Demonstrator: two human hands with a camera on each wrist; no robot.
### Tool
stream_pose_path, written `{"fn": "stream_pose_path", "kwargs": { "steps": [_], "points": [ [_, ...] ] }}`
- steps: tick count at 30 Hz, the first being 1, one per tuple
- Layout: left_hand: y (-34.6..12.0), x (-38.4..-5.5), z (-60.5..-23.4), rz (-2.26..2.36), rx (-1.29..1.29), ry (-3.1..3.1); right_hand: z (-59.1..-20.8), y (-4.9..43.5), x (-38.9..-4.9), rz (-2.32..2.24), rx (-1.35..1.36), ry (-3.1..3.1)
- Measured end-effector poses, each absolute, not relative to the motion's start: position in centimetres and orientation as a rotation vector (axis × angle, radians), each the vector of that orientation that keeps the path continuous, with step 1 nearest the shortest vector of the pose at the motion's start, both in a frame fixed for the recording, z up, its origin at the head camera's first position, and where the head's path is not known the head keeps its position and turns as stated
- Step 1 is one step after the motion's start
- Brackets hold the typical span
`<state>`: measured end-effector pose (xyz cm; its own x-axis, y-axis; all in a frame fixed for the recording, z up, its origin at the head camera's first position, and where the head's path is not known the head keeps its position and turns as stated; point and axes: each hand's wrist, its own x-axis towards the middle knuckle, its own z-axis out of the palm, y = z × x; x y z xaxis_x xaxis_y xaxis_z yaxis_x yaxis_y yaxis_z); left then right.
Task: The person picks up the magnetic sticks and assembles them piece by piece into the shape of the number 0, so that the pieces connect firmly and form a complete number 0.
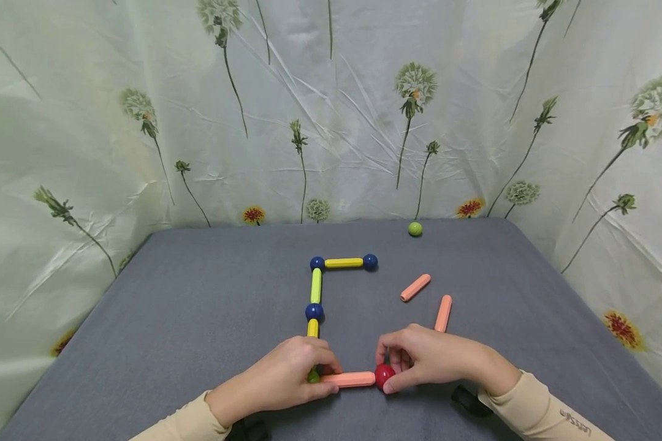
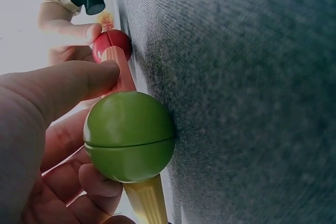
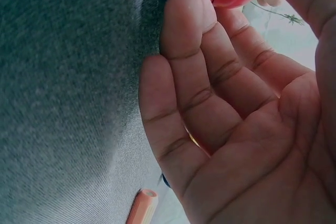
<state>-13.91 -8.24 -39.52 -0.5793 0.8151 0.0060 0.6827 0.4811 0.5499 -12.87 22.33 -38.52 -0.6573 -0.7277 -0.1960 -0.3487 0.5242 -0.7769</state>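
My left hand [image 1: 287, 375] pinches a salmon-pink rod [image 1: 353, 379] between thumb and fingers, close to a green ball [image 2: 129, 136]. One end of the rod meets that ball; the other meets a red ball [image 1: 384, 376]. The red ball is held between the thumb and fingers of my right hand [image 1: 433, 358]. From the green ball a yellow rod [image 1: 312, 328] runs back to a blue ball [image 1: 314, 312]. Beyond it come a lime rod [image 1: 316, 286], a second blue ball [image 1: 317, 263], another yellow rod [image 1: 344, 263] and a third blue ball [image 1: 370, 262].
Two loose salmon-pink rods, an angled one [image 1: 415, 287] and a nearer one [image 1: 444, 313], lie on the grey cloth-covered table [image 1: 198, 294] at right. A light green ball [image 1: 415, 229] sits near the back edge. A dandelion-print curtain [image 1: 353, 153] hangs behind and at both sides.
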Motion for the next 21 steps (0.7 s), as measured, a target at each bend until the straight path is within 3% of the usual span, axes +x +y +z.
{"fn": "stream_pose_path", "kwargs": {
  "steps": [21],
  "points": [
    [-7.5, -13.9, -39.2, 0.665, 1.350, 2.503, -36.5, 25.8, -12.6, -1.020, -0.704, 2.532]
  ]
}}
